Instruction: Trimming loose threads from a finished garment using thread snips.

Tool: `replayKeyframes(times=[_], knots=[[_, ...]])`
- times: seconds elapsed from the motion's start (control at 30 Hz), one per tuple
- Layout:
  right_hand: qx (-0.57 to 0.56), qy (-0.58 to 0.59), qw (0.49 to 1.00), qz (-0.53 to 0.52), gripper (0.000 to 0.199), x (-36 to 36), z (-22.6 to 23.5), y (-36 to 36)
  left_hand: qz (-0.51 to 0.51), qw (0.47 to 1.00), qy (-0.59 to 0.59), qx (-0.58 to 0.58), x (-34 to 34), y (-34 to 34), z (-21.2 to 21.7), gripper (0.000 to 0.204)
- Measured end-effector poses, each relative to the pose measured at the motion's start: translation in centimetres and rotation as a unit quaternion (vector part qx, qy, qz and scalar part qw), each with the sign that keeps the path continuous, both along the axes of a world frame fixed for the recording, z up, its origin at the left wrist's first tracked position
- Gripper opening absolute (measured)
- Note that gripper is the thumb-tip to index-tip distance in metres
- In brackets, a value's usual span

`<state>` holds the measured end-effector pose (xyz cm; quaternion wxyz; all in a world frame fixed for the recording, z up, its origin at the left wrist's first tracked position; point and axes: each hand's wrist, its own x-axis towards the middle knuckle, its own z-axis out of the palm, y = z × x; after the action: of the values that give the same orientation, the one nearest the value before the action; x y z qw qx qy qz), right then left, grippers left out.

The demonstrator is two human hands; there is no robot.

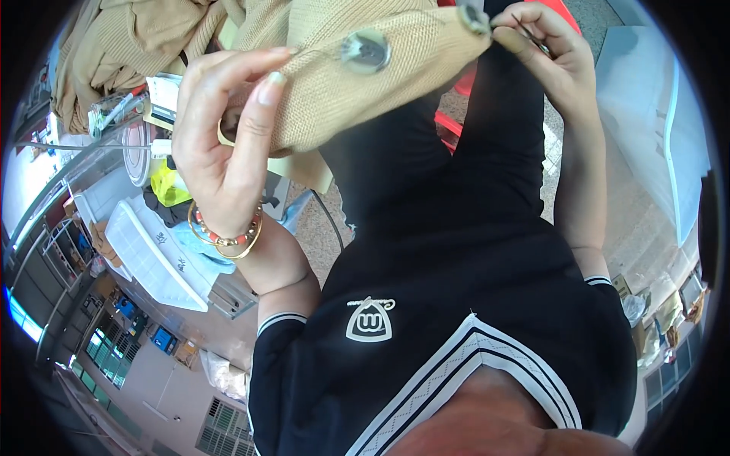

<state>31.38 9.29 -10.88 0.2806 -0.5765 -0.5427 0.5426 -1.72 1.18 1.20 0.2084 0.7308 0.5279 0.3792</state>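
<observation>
A beige knitted garment (327,114) is stretched between my hands, raised above my lap. My left hand (228,129) grips its left end, thumb on the near face and fingers behind. A large, shiny grey button (366,51) sits on the knit. Another button (474,19) is at the garment's right tip. Right beside that tip, my right hand (551,57) has thumb and fingertips pinched together. A small dark metallic piece shows among its fingers, too little visible to name. Whether the pinch holds the knit, a thread or something else is hidden.
More beige knitwear (114,61) is heaped at the far left. Below it lie a pen (122,108) and a yellow item (169,186). A white plastic bin (156,251) stands at the left, a translucent one (635,129) at the right. Red plastic (449,131) shows between my legs.
</observation>
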Motion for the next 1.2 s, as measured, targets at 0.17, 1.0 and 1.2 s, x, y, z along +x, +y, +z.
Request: replayKeyframes(times=[0.17, 1.0, 1.2], knots=[[0.279, 0.004, 0.96, 0.039, 0.029, -5.2, 10.5, -3.5, -0.04, 0.995, 0.072, 0.062, 0.4, 0.9, 0.5, 0.024], [0.364, 0.161, 0.918, 0.005, 0.018, -11.9, 5.8, -3.7, 0.016, 0.998, 0.045, -0.036, 3.0, 1.7, 0.8, 0.021], [0.31, 0.205, 0.928, 0.004, 0.016, -11.5, 6.0, -3.8, 0.045, 0.997, 0.027, -0.051, 4.0, 1.9, 1.0, 0.016]])
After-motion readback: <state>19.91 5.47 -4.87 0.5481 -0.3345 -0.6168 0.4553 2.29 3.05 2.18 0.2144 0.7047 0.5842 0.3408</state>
